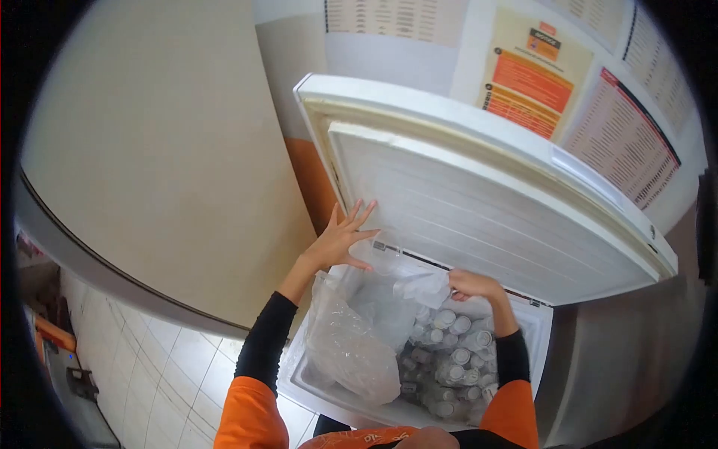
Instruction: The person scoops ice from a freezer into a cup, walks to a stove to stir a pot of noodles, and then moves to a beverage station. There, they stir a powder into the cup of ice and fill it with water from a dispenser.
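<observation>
Sitting in freezer: capped bottles, bag (crumpled, cloudy); right hand grips plastic, left hand splayed near bag.

Your right hand pinches a crumpled, whitish see-through plastic piece near the centre of the frame. Below and left of it, a large cloudy plastic bag slumps, wrinkled, over the freezer's left side; whether the two join, you can't tell. White-capped bottles crowd together, caps up, at lower right of centre. Your left hand spreads open above the bag.
</observation>
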`<state>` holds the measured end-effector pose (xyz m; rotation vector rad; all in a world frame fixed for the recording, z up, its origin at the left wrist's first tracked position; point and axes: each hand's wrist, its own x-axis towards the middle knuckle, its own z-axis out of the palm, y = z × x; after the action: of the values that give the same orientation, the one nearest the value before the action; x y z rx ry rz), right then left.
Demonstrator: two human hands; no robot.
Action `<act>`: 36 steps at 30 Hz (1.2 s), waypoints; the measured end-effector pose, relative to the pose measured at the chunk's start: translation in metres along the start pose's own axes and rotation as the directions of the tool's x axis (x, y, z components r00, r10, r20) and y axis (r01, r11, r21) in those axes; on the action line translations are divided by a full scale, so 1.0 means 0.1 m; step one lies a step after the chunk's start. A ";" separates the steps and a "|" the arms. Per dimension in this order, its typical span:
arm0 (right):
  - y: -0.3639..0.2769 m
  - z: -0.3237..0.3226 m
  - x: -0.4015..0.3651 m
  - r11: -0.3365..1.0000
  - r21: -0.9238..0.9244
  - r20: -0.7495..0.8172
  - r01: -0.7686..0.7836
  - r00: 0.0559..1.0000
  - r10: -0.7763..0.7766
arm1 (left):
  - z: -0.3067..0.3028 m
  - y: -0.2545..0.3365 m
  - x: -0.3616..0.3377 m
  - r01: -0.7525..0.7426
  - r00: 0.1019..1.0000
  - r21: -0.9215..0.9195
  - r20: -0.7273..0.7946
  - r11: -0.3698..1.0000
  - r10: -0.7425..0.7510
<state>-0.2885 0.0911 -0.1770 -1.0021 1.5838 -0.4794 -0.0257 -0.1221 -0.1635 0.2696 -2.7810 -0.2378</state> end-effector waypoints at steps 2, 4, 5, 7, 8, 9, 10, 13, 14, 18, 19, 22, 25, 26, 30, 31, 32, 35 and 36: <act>-0.38 -0.16 -0.24 0.999 -0.036 0.036 0.025 0.999 -0.024 | 0.06 -0.01 -0.02 -0.016 0.999 0.009 -0.029 1.000 0.017; -0.66 -0.26 -0.28 0.996 -0.073 0.083 0.044 0.996 -0.038 | 0.06 0.01 -0.03 -0.021 0.998 0.011 -0.054 1.000 0.022; -0.76 -0.28 -0.25 0.964 -0.229 0.064 0.138 0.990 -0.126 | 0.06 0.02 -0.04 -0.011 0.998 -0.019 -0.059 1.000 0.010; -1.03 -0.22 -0.17 0.852 -0.491 0.013 0.180 0.980 -0.199 | 0.05 0.06 -0.04 -0.007 0.998 -0.047 -0.062 0.999 0.004; -1.20 -0.14 -0.11 0.794 -0.593 -0.035 0.132 0.981 -0.189 | 0.06 0.08 -0.05 0.011 0.996 -0.105 -0.089 0.994 -0.020; -1.28 -0.11 0.04 0.684 -0.724 -0.028 0.091 0.987 -0.161 | 0.06 0.09 -0.04 0.028 0.992 -0.162 -0.115 0.986 -0.047; -1.35 -0.06 0.19 0.549 -0.834 -0.025 0.052 0.991 -0.132 | 0.07 0.09 -0.04 0.024 0.992 -0.158 -0.116 0.987 -0.042; -1.74 0.30 0.11 0.248 -0.966 -0.155 -0.067 0.922 -0.355 | 0.08 0.10 -0.05 0.061 0.992 -0.100 -0.101 0.993 -0.071; -1.88 0.41 0.05 0.187 -0.977 -0.157 -0.098 0.929 -0.336 | 0.10 0.11 -0.05 0.078 0.986 -0.156 -0.136 0.985 -0.100; -2.12 0.76 0.01 -0.006 -0.977 -0.201 -0.212 0.936 -0.290 | 0.17 0.13 -0.02 0.086 0.969 -0.226 -0.205 0.970 -0.134; -2.17 0.82 -0.06 -0.004 -0.978 -0.201 -0.211 0.937 -0.285 | 0.19 0.14 -0.01 0.087 0.970 -0.230 -0.202 0.969 -0.135; -2.39 0.96 -0.51 0.021 -0.926 -0.375 -0.377 0.913 -0.158 | 0.25 0.17 -0.01 0.125 0.955 -0.322 -0.219 0.938 -0.202; -2.12 0.86 -0.67 0.093 -0.889 -0.419 -0.449 0.713 -0.562 | 0.30 0.17 0.00 0.124 0.945 -0.357 -0.241 0.926 -0.220; -1.89 0.82 -0.73 0.135 -0.899 -0.360 -0.416 0.528 -0.769 | 0.31 0.19 0.01 0.109 0.936 -0.404 -0.265 0.908 -0.231; -1.19 0.78 -0.88 0.392 -0.824 -0.551 -0.409 0.738 -0.389 | 0.30 0.19 0.01 0.103 0.925 -0.451 -0.284 0.887 -0.252; -0.87 0.80 -0.58 0.417 -0.824 -0.514 -0.382 0.814 -0.270 | 0.29 0.17 0.02 0.117 0.923 -0.460 -0.277 0.880 -0.267; -0.45 0.84 -0.13 0.447 -0.819 -0.465 -0.361 0.872 -0.149 | 0.28 0.14 0.03 0.109 0.933 -0.421 -0.268 0.901 -0.238; 0.74 1.23 1.17 0.549 -0.821 -0.227 -0.157 0.972 -0.061 | 0.28 0.16 0.01 0.101 0.946 -0.382 -0.248 0.918 -0.207; 1.02 1.42 1.51 0.531 -0.842 -0.166 -0.094 0.982 -0.090 | 0.27 0.16 0.02 0.098 0.947 -0.374 -0.249 0.922 -0.201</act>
<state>-0.1885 0.0549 -0.3824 -1.7281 2.0413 0.3013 -0.0393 -0.1036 -0.1852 0.3923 -2.3783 -0.6796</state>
